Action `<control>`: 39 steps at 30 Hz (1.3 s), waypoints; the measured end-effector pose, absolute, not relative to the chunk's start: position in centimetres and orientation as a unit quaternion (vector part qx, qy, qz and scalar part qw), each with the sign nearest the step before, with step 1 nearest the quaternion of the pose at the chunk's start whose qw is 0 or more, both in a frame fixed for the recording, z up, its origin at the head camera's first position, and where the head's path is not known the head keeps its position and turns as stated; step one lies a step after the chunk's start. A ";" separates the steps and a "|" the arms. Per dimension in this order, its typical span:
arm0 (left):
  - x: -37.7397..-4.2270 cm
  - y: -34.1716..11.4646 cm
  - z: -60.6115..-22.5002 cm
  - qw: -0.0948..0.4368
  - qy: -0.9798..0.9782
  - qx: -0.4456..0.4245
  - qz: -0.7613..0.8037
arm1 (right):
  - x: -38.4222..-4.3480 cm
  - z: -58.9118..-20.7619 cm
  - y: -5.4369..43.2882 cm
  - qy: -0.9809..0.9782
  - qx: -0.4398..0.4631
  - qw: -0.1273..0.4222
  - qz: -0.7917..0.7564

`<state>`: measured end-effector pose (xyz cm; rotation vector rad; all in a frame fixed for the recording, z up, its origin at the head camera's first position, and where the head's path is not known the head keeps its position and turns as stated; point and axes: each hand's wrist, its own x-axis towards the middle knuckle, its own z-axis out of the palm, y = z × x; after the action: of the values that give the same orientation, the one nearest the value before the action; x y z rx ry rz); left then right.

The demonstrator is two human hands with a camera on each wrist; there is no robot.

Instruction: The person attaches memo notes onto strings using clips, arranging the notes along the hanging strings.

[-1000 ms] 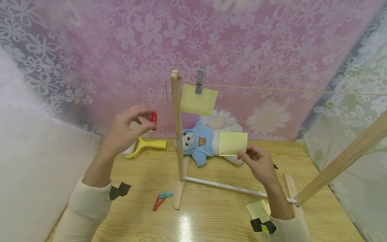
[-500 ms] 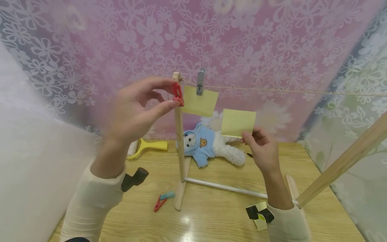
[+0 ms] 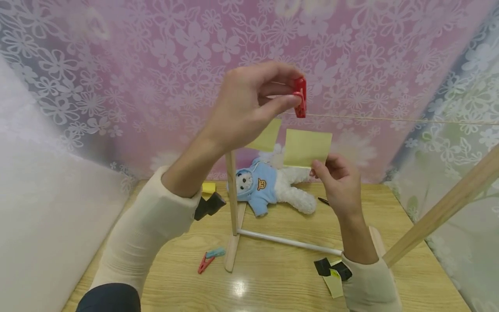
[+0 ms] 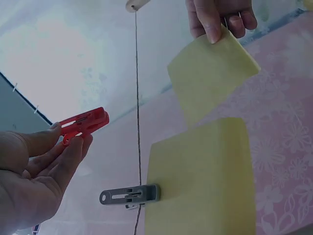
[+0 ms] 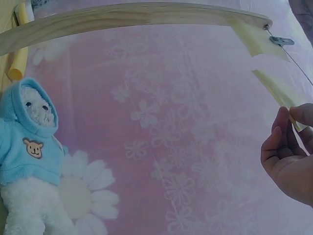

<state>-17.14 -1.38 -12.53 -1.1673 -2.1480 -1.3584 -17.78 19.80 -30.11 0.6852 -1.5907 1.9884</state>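
My left hand (image 3: 249,106) pinches a red clothespin (image 3: 300,97) between thumb and fingers. In the head view the clothespin overlaps the string (image 3: 351,117); the left wrist view shows it apart from the string, to one side. My right hand (image 3: 341,184) pinches the lower right corner of a yellow paper square (image 3: 308,148), held below the string. Another yellow paper (image 4: 195,181) hangs from the string by a grey clothespin (image 4: 131,195). In the head view my left hand hides that grey clothespin and part of its paper.
Wooden posts (image 3: 231,195) and a white rod (image 3: 288,241) form the frame. Behind it lies a plush toy in a blue hoodie (image 3: 259,184). Red (image 3: 205,262) and blue (image 3: 215,252) clothespins lie in front, near more yellow paper (image 3: 333,287). A yellow-handled roller (image 3: 208,187) is mostly hidden.
My left hand has carried the red clothespin right and up, past the left post to the string. My right hand has raised the yellow paper closer to the string.
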 end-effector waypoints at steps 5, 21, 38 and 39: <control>-18.7 -0.2 -12.5 0.168 -0.763 -0.371 -0.502 | -17.9 -29.6 19.6 -0.576 0.251 0.258 0.734; -19.3 1.4 -13.4 0.131 -0.771 -0.310 -0.541 | -18.3 -28.7 19.0 -0.589 0.243 0.288 0.715; -19.4 1.4 -13.9 0.131 -0.797 -0.319 -0.496 | -18.4 -28.3 18.7 -0.574 0.251 0.298 0.721; -19.4 1.4 -13.9 0.129 -0.802 -0.319 -0.488 | -18.4 -28.3 18.7 -0.574 0.251 0.298 0.720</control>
<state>-19.42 1.41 -13.93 -0.9270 -2.3321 -1.4175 -18.39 18.74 -28.29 0.6667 -1.5250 1.9143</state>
